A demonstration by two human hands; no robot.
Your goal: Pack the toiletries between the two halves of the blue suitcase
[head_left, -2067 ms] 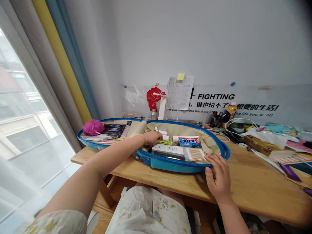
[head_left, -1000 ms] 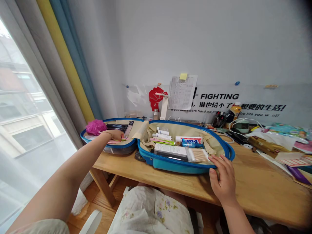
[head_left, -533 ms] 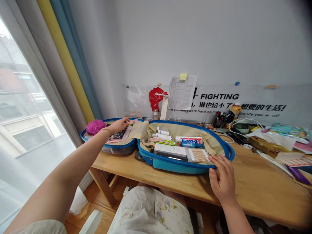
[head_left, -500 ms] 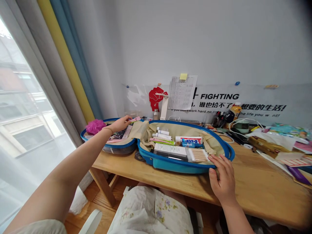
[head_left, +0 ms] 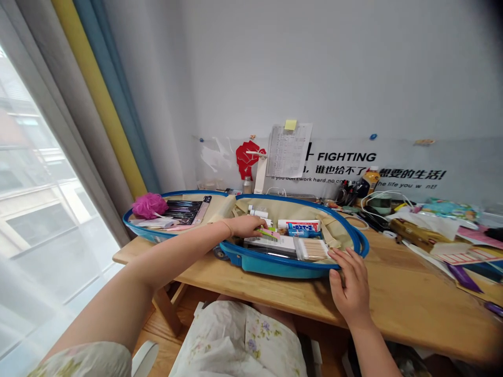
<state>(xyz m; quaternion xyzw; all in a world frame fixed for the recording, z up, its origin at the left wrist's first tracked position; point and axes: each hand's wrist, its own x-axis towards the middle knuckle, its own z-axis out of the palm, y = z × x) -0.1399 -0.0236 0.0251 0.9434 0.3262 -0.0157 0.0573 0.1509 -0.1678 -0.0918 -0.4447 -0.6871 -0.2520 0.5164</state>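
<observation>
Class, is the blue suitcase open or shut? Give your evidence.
Open: the suitcase lies spread in two halves, the inside of each showing.

glossy plastic suitcase, matt cloth lining, smooth wooden table, rough mesh puff

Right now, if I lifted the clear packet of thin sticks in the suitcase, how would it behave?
The packet is probably light, since its sticks look thin. Looking clear and shiny outside, it may feel slippery. The sticks lie side by side, so they might shift if tilted.
</observation>
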